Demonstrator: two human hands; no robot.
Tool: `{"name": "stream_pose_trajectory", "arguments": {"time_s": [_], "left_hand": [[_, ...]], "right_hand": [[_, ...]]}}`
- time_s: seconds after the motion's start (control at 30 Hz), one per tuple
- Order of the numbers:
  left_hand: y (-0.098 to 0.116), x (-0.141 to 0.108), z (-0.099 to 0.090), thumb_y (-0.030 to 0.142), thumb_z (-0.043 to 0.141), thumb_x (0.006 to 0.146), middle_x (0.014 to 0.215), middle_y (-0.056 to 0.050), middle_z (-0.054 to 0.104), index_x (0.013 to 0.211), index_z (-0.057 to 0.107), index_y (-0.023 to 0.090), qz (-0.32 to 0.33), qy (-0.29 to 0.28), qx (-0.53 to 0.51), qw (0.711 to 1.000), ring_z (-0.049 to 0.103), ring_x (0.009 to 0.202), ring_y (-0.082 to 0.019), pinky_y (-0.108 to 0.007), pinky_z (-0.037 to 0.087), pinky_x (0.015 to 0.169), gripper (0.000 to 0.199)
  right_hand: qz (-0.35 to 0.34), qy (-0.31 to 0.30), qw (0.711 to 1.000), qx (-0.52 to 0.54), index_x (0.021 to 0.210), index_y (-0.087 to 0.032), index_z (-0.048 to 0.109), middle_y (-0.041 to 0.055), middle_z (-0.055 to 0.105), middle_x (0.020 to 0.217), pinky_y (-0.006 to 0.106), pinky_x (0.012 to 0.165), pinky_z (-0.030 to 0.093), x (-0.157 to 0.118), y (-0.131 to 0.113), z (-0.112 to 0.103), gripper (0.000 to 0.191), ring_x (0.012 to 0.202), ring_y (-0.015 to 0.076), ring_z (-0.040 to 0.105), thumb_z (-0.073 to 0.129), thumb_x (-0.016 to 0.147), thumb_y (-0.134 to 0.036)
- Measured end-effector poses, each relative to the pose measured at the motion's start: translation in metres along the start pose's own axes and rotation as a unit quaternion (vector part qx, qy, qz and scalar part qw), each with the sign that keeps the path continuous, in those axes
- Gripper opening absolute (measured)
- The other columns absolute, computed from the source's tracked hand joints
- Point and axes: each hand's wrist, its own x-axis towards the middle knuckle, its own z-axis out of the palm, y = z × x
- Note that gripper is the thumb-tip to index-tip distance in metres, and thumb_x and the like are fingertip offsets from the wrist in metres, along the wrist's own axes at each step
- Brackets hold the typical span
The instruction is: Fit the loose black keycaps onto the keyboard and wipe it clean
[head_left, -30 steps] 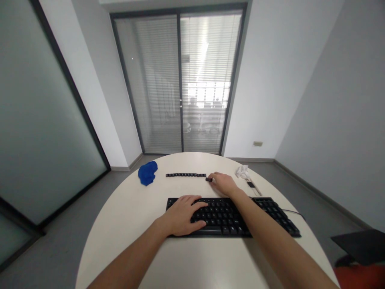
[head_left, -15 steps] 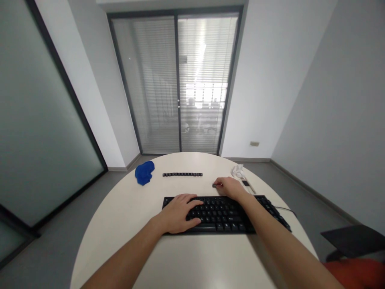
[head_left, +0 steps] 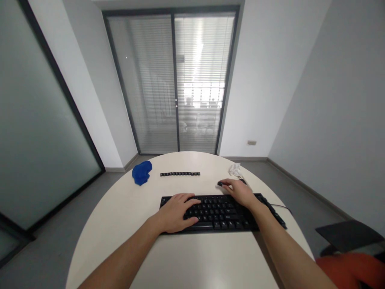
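Note:
A black keyboard [head_left: 210, 214] lies across the round table. My left hand [head_left: 177, 212] rests flat over its left part, fingers spread, covering some keys. Just beyond the keyboard's far edge, my right hand [head_left: 237, 190] pinches a small black keycap [head_left: 220, 183] between thumb and fingertips, low over the tabletop. Whether the keycap touches the table I cannot tell. Farther back runs a straight row of small black keycaps [head_left: 180, 174]. My right wrist hides part of the keyboard's right side.
A crumpled blue cloth [head_left: 142, 173] lies at the table's left. White crumpled tissue [head_left: 234, 169] and a slim tool [head_left: 247, 184], partly hidden, are beyond my right hand. The keyboard's cable [head_left: 281, 206] trails right. A chair [head_left: 349, 241] stands at the right.
My right hand has moved a little to the right with the keycap, now covering more of the tool behind it. My left hand stays on the keyboard. The view has shifted slightly.

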Motion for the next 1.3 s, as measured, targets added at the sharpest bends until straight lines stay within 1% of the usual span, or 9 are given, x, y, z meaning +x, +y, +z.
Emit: {"name": "stream_pose_trajectory", "arguments": {"time_s": [0.1,0.2,0.27,0.43,0.67,0.83,1.07,1.3], "left_hand": [[0.001,0.0,-0.001,0.046,0.062,0.091,0.151,-0.007,0.046,0.141,0.05,0.031,-0.005,-0.003,0.0,1.0,0.044,0.138,-0.03,-0.05,0.034,0.117,0.054],[0.002,0.0,-0.001,0.046,0.062,0.091,0.151,-0.008,0.047,0.141,0.051,0.03,-0.005,-0.004,0.001,1.0,0.044,0.137,-0.03,-0.05,0.034,0.117,0.054],[0.001,0.0,-0.001,0.046,0.062,0.091,0.15,-0.008,0.047,0.141,0.051,0.031,-0.003,-0.001,-0.001,1.0,0.045,0.137,-0.03,-0.05,0.034,0.117,0.054],[0.0,-0.001,0.0,0.046,0.062,0.091,0.151,-0.008,0.046,0.142,0.05,0.031,-0.006,-0.003,0.002,1.0,0.044,0.137,-0.03,-0.05,0.034,0.116,0.055],[0.001,0.0,0.0,0.047,0.061,0.091,0.152,-0.008,0.045,0.142,0.05,0.031,-0.009,-0.007,0.002,1.0,0.043,0.138,-0.03,-0.051,0.034,0.117,0.055],[0.001,0.0,0.0,0.046,0.062,0.091,0.151,-0.007,0.046,0.142,0.05,0.031,-0.008,-0.006,0.001,1.0,0.044,0.138,-0.03,-0.051,0.034,0.116,0.055],[0.0,-0.001,0.001,0.046,0.062,0.091,0.151,-0.008,0.046,0.142,0.05,0.031,-0.002,0.001,-0.001,1.0,0.044,0.138,-0.03,-0.051,0.034,0.116,0.055],[0.002,0.0,0.0,0.046,0.062,0.091,0.151,-0.008,0.046,0.142,0.05,0.031,-0.008,-0.003,-0.002,1.0,0.044,0.138,-0.03,-0.05,0.034,0.117,0.054]], "right_hand": [[-0.022,-0.006,0.995,0.095,0.118,-0.021,0.071,0.0074,0.071,0.122,0.037,0.102,0.047,-0.014,0.005,-0.013,0.038,0.116,0.0263,0.064,0.052,0.095,-0.044],[-0.007,-0.041,0.986,0.162,0.115,-0.022,0.072,0.0066,0.07,0.123,0.038,0.102,0.046,-0.025,0.006,-0.023,0.04,0.117,0.0275,0.062,0.056,0.092,-0.05],[-0.002,-0.064,0.981,0.185,0.114,-0.022,0.072,0.0067,0.07,0.123,0.038,0.102,0.046,-0.029,0.006,-0.025,0.041,0.117,0.0277,0.062,0.058,0.091,-0.052],[0.001,-0.09,0.977,0.195,0.111,-0.022,0.074,0.0064,0.071,0.121,0.039,0.104,0.044,-0.031,0.007,-0.024,0.042,0.115,0.0278,0.062,0.063,0.087,-0.055],[-0.008,-0.122,0.97,0.208,0.113,-0.023,0.076,0.0059,0.073,0.119,0.039,0.103,0.045,-0.034,0.003,-0.03,0.043,0.112,0.0276,0.064,0.063,0.088,-0.055],[-0.008,-0.149,0.965,0.215,0.111,-0.023,0.077,0.0055,0.074,0.115,0.039,0.103,0.046,-0.034,0.007,-0.029,0.041,0.11,0.0273,0.066,0.065,0.087,-0.054],[-0.026,-0.151,0.968,0.199,0.106,-0.022,0.078,0.0049,0.075,0.112,0.038,0.102,0.046,-0.034,0.005,-0.03,0.035,0.108,0.0256,0.066,0.065,0.088,-0.049],[-0.031,-0.143,0.971,0.188,0.106,-0.022,0.078,0.0053,0.074,0.113,0.038,0.104,0.044,-0.034,0.005,-0.029,0.035,0.11,0.0264,0.065,0.065,0.087,-0.05]]}}
